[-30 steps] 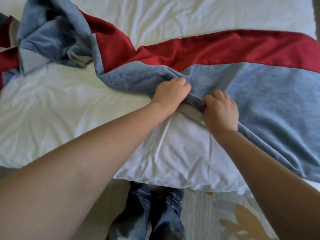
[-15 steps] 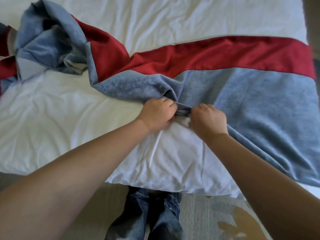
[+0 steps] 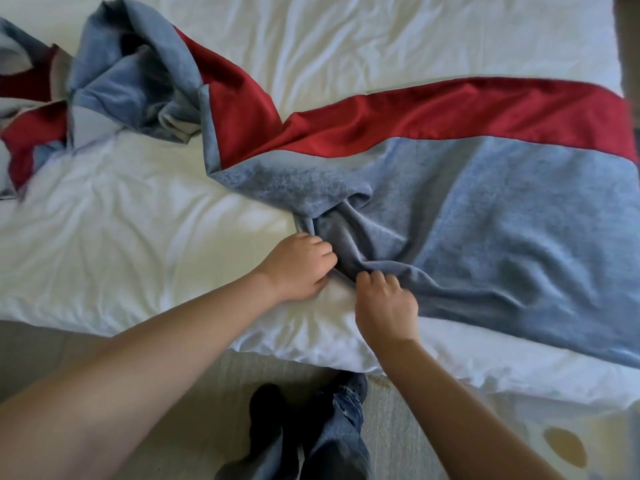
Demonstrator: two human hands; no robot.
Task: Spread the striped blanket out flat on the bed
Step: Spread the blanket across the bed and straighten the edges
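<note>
Both hands, left hand; right hand, pinch the striped blanket edge

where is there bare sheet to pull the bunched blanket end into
Bare sheet left of the left hand, between the near bed edge and the bunched heap; another strip beyond the red stripe. Crowded: far left corner, and the blanket folds by the right hand.

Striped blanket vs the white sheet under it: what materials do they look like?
The striped blanket is likely fleece or soft knit: blue-grey band matte and napped, red band slightly sheeny, folds thick and rounded. The white sheet is probably woven cotton or a blend: smooth, thin, fine creases.
</note>
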